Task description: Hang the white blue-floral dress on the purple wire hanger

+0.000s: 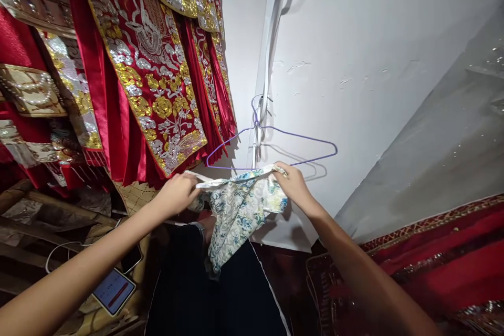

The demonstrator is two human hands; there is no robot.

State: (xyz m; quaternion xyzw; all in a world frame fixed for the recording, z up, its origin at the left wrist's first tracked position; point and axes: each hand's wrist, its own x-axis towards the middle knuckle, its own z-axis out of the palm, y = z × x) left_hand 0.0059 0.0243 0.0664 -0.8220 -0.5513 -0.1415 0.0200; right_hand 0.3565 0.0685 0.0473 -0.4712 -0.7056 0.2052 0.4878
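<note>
Head view: the left hand (178, 192) was clenched on the left end of a floral-print garment (236, 205), pale with blue and green flowers, and the right hand (293, 185) gripped its right end, so that the top edge of the cloth ran stretched between the two hands, roughly level, with the rest of the fabric hanging down from it. Directly above that edge, and close to it, hung a purple wire hanger (271, 147), its hook caught at a fixing on the white wall (354, 63); the hanger's long axis lay left to right, nearly parallel to the stretched edge, with its right shoulder reaching out past the right hand. The right hand stood just under the hanger's lower bar, nearer to it than the left hand, which sat lower and to the left of the hanger's left tip. Whether cloth already touched the wire could not be told. To the left, red embroidered hangings (149, 63) with gold and silver thread hung well down the wall, their lower corners coming near the hanger's left tip and the left hand. Below the left forearm lay a phone (114, 290) with a lit screen and a white cable (63, 252). A dark cloth (189, 283) lay beneath the garment, and red trimmed fabric (444, 257) lay at the lower right.
</note>
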